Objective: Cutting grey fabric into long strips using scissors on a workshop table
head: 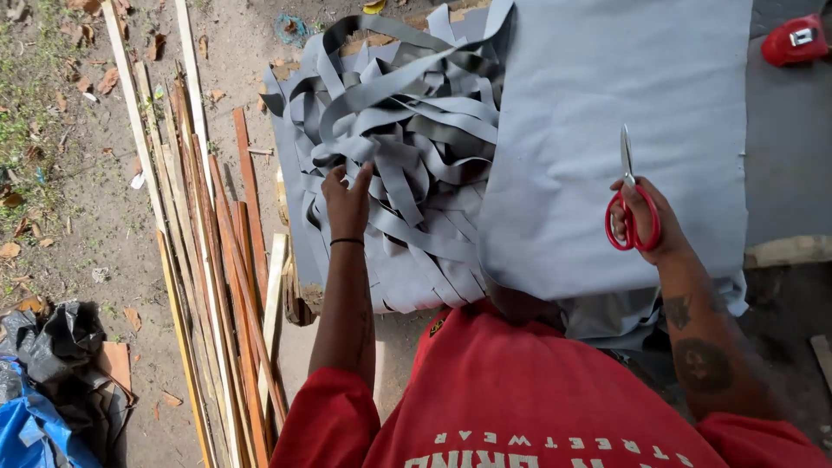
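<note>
Outdoors, left hand (347,201) pinches grey strips (407,130); right hand (646,221) grips red scissors (630,208) over grey sheet (624,113).

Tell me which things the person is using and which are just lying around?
In use:
- left hand on the grey strips
- right hand holding red scissors
- grey sheet

Lying about:
- wooden slats
- red tape measure
- black bag
- dry leaves

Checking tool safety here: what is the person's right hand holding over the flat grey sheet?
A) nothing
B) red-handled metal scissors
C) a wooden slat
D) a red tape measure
B: the right hand grips red-handled metal scissors, blades pointing away, over the flat grey sheet.
</note>
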